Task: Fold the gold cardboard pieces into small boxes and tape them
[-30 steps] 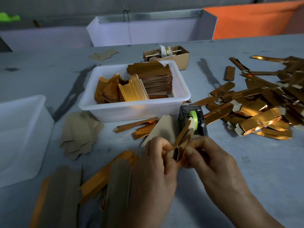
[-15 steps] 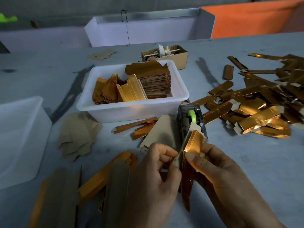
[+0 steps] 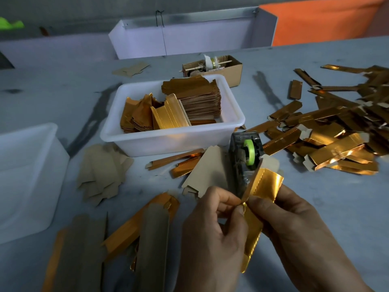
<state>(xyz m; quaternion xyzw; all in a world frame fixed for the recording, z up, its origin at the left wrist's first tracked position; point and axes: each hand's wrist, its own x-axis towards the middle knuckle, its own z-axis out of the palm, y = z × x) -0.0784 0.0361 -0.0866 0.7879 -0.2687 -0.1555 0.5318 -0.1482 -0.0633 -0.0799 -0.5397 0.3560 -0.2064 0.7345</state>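
Both hands hold one gold cardboard piece (image 3: 264,184) upright in front of me, low in the middle of the view. My left hand (image 3: 210,232) pinches its left edge between thumb and forefinger. My right hand (image 3: 294,224) grips it from the right, thumb on the gold face. The piece is partly folded, its lower end hanging down between my hands. Just behind it stands a dark tape dispenser (image 3: 245,157) with a green roll. A pile of folded gold boxes (image 3: 328,135) lies at the right.
A white tub (image 3: 172,142) holding stacked gold blanks stands behind the dispenser. Another white tub (image 3: 27,175) sits at the left. Flat brown blanks (image 3: 101,171) and long gold pieces (image 3: 134,228) lie near me. A small cardboard box (image 3: 229,68) is further back.
The gold piece has been turned and opened out, so its shiny face now shows wide above my right thumb. Both hands have dropped slightly toward me.
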